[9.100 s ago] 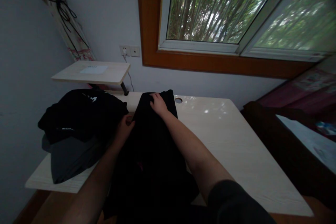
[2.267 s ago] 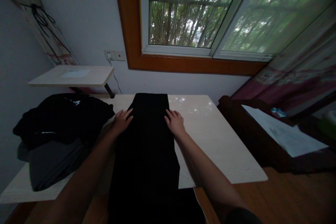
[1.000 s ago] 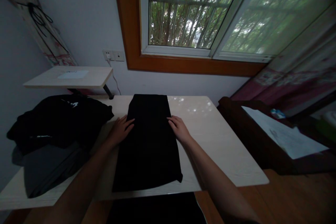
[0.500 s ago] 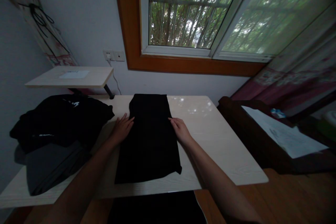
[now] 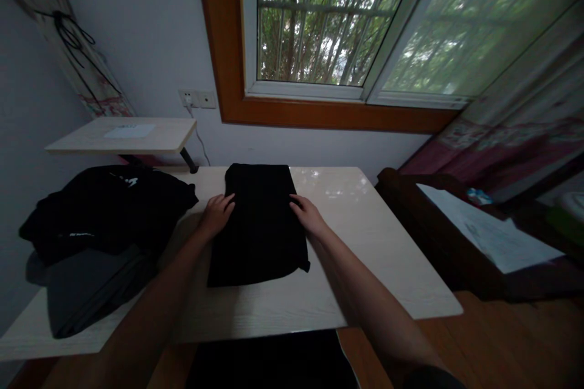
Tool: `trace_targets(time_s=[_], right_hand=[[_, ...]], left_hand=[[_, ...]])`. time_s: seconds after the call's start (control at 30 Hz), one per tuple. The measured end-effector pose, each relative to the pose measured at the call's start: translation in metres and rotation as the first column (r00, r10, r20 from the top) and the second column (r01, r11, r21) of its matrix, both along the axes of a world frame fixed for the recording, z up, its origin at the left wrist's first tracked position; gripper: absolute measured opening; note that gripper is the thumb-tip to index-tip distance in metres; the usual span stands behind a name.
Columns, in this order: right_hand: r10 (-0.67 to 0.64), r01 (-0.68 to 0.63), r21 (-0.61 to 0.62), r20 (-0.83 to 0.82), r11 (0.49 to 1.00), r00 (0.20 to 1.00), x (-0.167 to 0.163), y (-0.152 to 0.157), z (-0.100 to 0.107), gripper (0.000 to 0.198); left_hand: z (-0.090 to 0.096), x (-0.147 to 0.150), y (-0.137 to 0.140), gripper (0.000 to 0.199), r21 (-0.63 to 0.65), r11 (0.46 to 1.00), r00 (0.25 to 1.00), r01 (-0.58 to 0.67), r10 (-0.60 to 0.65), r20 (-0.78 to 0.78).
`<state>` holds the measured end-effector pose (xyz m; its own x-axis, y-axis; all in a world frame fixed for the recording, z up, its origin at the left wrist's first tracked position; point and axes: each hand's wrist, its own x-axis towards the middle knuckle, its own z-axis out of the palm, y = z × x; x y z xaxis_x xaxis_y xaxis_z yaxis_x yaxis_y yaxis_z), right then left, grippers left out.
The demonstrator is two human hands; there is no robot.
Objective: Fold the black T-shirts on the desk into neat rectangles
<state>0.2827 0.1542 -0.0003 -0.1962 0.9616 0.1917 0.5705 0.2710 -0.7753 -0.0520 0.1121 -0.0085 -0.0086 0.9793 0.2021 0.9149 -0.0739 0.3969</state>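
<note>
A folded black garment (image 5: 258, 231) lies lengthwise on the pale table; its exact kind I cannot tell. My left hand (image 5: 218, 214) is at its left edge, fingertips curled on the cloth. At the opposite edge my right hand (image 5: 309, 214) has its fingers and thumb closed on the fabric. The garment's near edge is slightly uneven, with a small corner sticking out at the right. To the left of my left forearm sits a heap of black clothing (image 5: 109, 206) with small white prints, and a dark grey folded cloth (image 5: 95, 289) lies in front of it.
The pale table (image 5: 378, 261) ends before a dark brown seat (image 5: 410, 225) on the right, which bears a white sheet (image 5: 488, 231). A small raised shelf (image 5: 168, 134) stands at the back left. Behind are a window (image 5: 337, 30) and a wall socket (image 5: 197, 99).
The garment's near edge has drawn away from me, so the cloth lies shorter on the table. Both hands have moved slightly forward, with their fingers more curled at its sides.
</note>
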Motion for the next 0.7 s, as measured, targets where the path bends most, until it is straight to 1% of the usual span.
trace_targets(time_s=[0.1, 0.2, 0.3, 0.4, 0.5, 0.57, 0.63, 0.7], right_hand=[[0.063, -0.076, -0.113, -0.113, 0.991, 0.992, 0.01, -0.027, 0.0, 0.041], [0.109, -0.156, -0.242, -0.197, 0.958, 0.974, 0.021, -0.056, 0.003, 0.042], [0.154, -0.243, -0.337, -0.269, 0.91, 0.951, 0.029, -0.082, 0.007, 0.046], [0.184, -0.309, -0.445, -0.301, 0.841, 0.936, 0.031, -0.102, 0.013, 0.044], [0.106, -0.305, -0.544, -0.366, 0.781, 0.925, 0.031, -0.115, 0.02, 0.034], [0.053, -0.307, -0.579, -0.413, 0.755, 0.909, 0.034, -0.12, 0.025, 0.033], [0.047, -0.334, -0.604, -0.44, 0.724, 0.897, 0.039, -0.123, 0.028, 0.039], [0.065, -0.365, -0.615, -0.454, 0.699, 0.889, 0.045, -0.126, 0.028, 0.045]], left_hand=[[0.004, -0.002, -0.025, 0.05, 0.035, 0.999, 0.994, 0.025, -0.029, 0.107], [0.013, -0.001, -0.056, 0.059, 0.016, 1.0, 0.966, 0.021, -0.024, 0.258], [0.025, 0.003, -0.085, 0.072, -0.085, 0.996, 0.915, 0.03, 0.007, 0.403], [0.034, 0.009, -0.107, 0.088, -0.2, 0.974, 0.839, 0.11, 0.017, 0.544], [0.039, 0.01, -0.118, 0.095, -0.238, 0.948, 0.709, 0.211, 0.019, 0.705], [0.041, 0.008, -0.122, 0.095, -0.281, 0.928, 0.638, 0.244, 0.064, 0.768], [0.041, 0.002, -0.124, 0.093, -0.327, 0.908, 0.609, 0.26, 0.109, 0.786], [0.038, -0.004, -0.126, 0.09, -0.354, 0.896, 0.61, 0.267, 0.127, 0.782]])
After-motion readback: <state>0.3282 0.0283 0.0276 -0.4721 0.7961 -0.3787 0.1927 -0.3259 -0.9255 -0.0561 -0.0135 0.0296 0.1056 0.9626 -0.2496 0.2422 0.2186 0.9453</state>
